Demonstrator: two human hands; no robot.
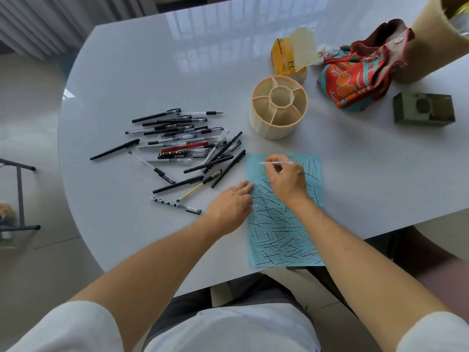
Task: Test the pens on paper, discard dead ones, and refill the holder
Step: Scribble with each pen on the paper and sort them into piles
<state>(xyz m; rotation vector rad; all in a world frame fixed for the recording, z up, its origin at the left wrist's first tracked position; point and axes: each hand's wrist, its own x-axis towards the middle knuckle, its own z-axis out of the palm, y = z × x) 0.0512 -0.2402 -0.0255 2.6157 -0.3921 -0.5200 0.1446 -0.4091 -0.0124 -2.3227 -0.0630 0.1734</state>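
A light blue paper (281,232) covered with dark scribbled lines lies at the table's near edge. My right hand (286,180) grips a thin clear pen (276,163) over the paper's upper part, the pen lying nearly level. My left hand (231,205) rests flat with straight fingers on the paper's left edge. A heap of several pens (182,146), mostly black with one red, lies to the left of the paper. The beige round pen holder (279,106), split into compartments, stands empty behind the paper.
On the white table (152,72), a yellow carton (289,59), a red patterned cloth bag (355,69) and a dark green box (423,109) sit at the back right. A tan cylinder (431,34) rises at the top right. A metal rack (20,194) stands on the floor at left.
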